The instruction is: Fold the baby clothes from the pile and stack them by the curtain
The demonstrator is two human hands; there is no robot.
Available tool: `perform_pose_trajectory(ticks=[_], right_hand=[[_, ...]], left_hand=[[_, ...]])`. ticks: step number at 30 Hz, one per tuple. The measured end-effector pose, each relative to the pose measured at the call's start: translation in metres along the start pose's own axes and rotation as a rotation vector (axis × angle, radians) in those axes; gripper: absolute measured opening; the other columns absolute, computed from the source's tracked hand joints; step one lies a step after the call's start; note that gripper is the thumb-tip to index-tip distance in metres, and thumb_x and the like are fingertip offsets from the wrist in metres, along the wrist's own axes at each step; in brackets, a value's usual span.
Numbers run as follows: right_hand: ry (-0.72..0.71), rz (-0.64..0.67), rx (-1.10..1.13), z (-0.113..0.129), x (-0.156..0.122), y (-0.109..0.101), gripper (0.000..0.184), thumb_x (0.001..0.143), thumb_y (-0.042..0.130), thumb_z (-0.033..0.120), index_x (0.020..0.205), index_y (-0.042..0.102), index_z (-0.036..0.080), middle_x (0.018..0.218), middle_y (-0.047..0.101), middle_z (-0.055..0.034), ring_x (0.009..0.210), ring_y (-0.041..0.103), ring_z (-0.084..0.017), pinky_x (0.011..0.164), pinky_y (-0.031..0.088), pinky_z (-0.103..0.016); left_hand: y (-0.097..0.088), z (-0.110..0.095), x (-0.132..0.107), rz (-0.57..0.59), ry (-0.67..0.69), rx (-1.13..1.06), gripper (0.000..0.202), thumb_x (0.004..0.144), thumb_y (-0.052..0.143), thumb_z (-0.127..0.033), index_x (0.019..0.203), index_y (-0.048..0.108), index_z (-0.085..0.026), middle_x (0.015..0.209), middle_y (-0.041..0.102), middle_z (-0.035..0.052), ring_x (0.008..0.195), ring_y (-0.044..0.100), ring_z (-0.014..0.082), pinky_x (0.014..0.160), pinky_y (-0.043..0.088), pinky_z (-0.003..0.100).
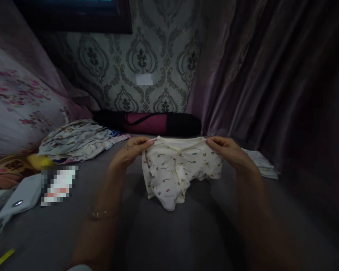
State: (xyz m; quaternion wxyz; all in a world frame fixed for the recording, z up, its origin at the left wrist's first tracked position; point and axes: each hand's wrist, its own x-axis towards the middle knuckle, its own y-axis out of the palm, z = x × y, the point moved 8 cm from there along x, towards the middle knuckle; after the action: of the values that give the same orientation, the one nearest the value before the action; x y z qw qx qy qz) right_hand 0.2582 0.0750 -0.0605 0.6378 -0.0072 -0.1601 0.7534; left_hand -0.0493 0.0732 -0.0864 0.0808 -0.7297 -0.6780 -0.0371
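A small cream baby shirt [175, 169] with tiny printed figures hangs in front of me above the grey surface [169, 233]. My left hand [134, 148] pinches its top left corner, fingers closed on the cloth. At the top right corner my right hand [227, 148] pinches the cloth the same way. The shirt's lower part droops and bunches between my hands, its hem near the surface.
A pile of printed clothes [79, 139] lies at the left. A black and pink rolled bag [155, 123] rests against the patterned wall. Folded white cloth [261, 163] sits at the right near a curtain [271, 75]. A floral pillow [19, 101] and a white device [19, 197] are at the far left.
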Motion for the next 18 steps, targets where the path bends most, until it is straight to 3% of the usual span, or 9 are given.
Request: perform_pose_trajectory(ticks=[6, 11, 15, 18], right_hand=[[-0.172, -0.051, -0.202, 0.045, 0.005, -0.020, 0.033, 0.067, 0.072, 0.047, 0.082, 0.074, 0.017, 0.071, 0.068, -0.0003, 0.061, 0.056, -0.012, 0.052, 0.042, -0.021], [-0.269, -0.112, -0.262, 0.074, 0.005, -0.031, 0.026, 0.064, 0.074, 0.041, 0.075, 0.073, 0.017, 0.067, 0.066, 0.0002, 0.057, 0.054, -0.011, 0.052, 0.040, -0.021], [-0.306, -0.124, -0.304, 0.086, 0.005, -0.032, 0.028, 0.062, 0.075, 0.043, 0.070, 0.071, 0.016, 0.062, 0.063, 0.0011, 0.055, 0.051, -0.010, 0.051, 0.037, -0.021], [-0.317, -0.066, -0.359, 0.087, 0.006, -0.029, 0.031, 0.061, 0.074, 0.046, 0.068, 0.071, 0.016, 0.059, 0.062, 0.0018, 0.054, 0.050, -0.010, 0.050, 0.036, -0.021]], left_hand=[[-0.005, -0.049, 0.009, -0.095, 0.137, 0.105, 0.034, 0.051, 0.086, -0.039, 0.066, 0.070, -0.014, 0.066, 0.066, 0.0004, 0.062, 0.056, 0.0108, 0.061, 0.043, 0.021], [-0.008, -0.080, 0.004, -0.220, 0.165, 0.187, 0.030, 0.047, 0.086, -0.032, 0.059, 0.066, -0.014, 0.052, 0.057, -0.0028, 0.051, 0.050, 0.0089, 0.049, 0.038, 0.019], [-0.010, -0.091, 0.003, -0.268, 0.173, 0.253, 0.027, 0.052, 0.083, -0.032, 0.062, 0.065, -0.014, 0.047, 0.054, -0.0039, 0.042, 0.046, 0.0074, 0.042, 0.034, 0.018], [-0.006, -0.088, 0.005, -0.196, 0.077, 0.303, 0.024, 0.056, 0.081, -0.031, 0.063, 0.064, -0.015, 0.042, 0.052, -0.0039, 0.037, 0.047, 0.0088, 0.040, 0.036, 0.019]])
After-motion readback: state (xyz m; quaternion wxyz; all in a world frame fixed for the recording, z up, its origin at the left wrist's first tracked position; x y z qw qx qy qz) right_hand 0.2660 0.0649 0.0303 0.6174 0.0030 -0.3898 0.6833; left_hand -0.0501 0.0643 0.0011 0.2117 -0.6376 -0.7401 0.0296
